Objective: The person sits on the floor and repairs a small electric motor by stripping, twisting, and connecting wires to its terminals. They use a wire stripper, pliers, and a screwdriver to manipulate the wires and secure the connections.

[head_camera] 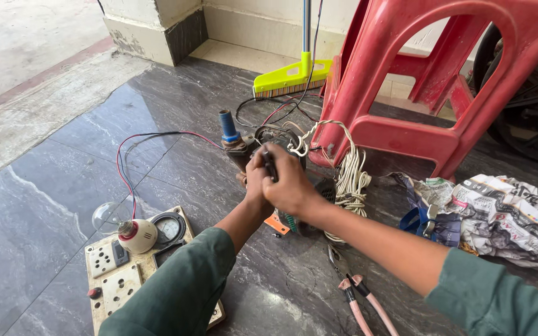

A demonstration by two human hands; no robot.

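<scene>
A dark polished stone floor (pixel 63 168), veined in white, is seen beneath the grip and is brightly lit by daylight. Left of the grip, a paler concrete strip (pixel 20 37) is met. Beyond the grip, a cream wall (pixel 250 25) and pillar base (pixel 157 31) are seen, and a red plastic stool (pixel 443 81) is placed to the right.

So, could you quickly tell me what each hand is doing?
Left hand: closed, pressed against the small grimy motor pump.
Right hand: closed around a slim dark tool handle.
</scene>
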